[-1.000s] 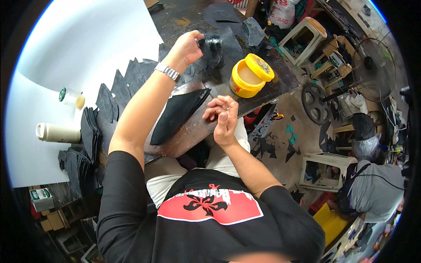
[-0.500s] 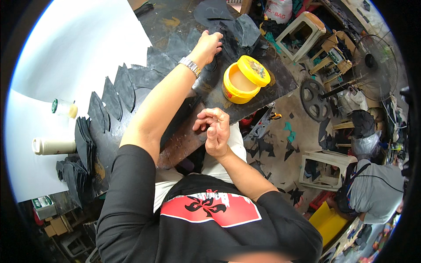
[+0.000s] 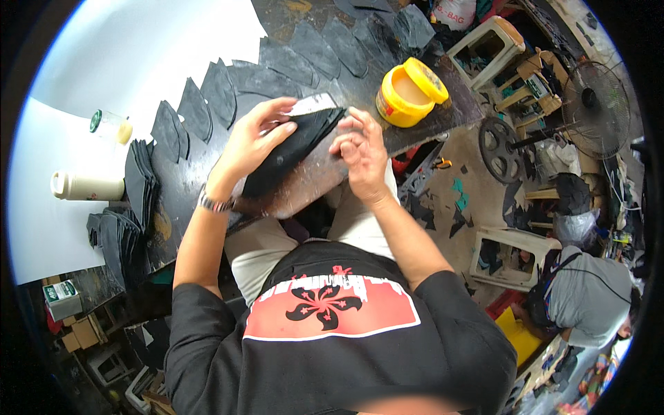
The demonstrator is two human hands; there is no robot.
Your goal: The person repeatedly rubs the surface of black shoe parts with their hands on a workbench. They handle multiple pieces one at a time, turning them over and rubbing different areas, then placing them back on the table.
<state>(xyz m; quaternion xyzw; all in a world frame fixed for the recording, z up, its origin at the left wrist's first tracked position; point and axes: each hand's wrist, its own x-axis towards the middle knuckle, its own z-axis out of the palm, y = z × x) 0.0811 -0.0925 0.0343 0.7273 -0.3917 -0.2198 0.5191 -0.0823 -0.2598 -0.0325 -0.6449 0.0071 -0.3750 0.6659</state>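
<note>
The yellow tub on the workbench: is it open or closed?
Open. The yellow tub shows pale paste inside, and its lid leans on the rim.

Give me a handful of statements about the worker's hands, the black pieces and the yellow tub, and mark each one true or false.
1. The left hand rests on a stack of black pieces on the board. True.
2. The yellow tub is closed with its lid pressed on. False: the lid sits tilted at its side, and the paste shows.
3. The right hand is dipping into the tub. False: it is at the edge of the stack, apart from the tub.
4. A watch is on the left wrist. True.
5. More black pieces lie spread in a row on the worktable. True.
</note>
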